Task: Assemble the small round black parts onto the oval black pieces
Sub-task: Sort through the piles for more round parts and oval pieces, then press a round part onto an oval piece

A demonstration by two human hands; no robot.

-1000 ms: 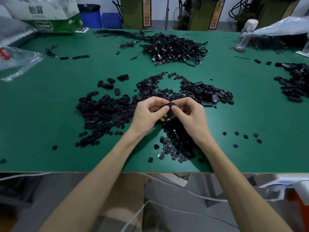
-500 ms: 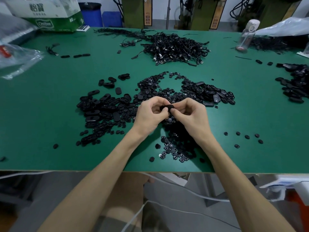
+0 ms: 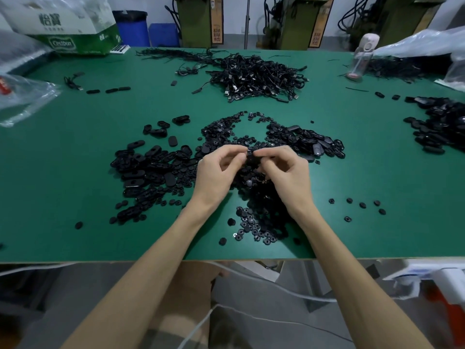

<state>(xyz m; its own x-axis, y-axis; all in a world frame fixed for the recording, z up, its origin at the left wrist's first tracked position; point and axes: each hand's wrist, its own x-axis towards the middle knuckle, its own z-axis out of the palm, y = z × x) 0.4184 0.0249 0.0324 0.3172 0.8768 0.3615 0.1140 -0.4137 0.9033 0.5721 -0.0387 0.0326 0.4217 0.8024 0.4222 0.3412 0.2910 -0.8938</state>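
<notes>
Over the middle of the green table, my left hand and my right hand meet fingertip to fingertip. Together they pinch one oval black piece between thumbs and forefingers. Whether a small round part sits in it is hidden by my fingers. A heap of oval black pieces lies to the left of my hands. Small round black parts are piled under and in front of my hands, towards the table's near edge.
More oval pieces lie right of centre and at the far right. A tangle of black cables sits at the back. A clear bottle, plastic bags and a cardboard box line the far corners. Loose round parts lie right.
Both hands stay together over the pile. The fingers have shifted on the oval piece, lifting it slightly and turning it between the fingertips.
</notes>
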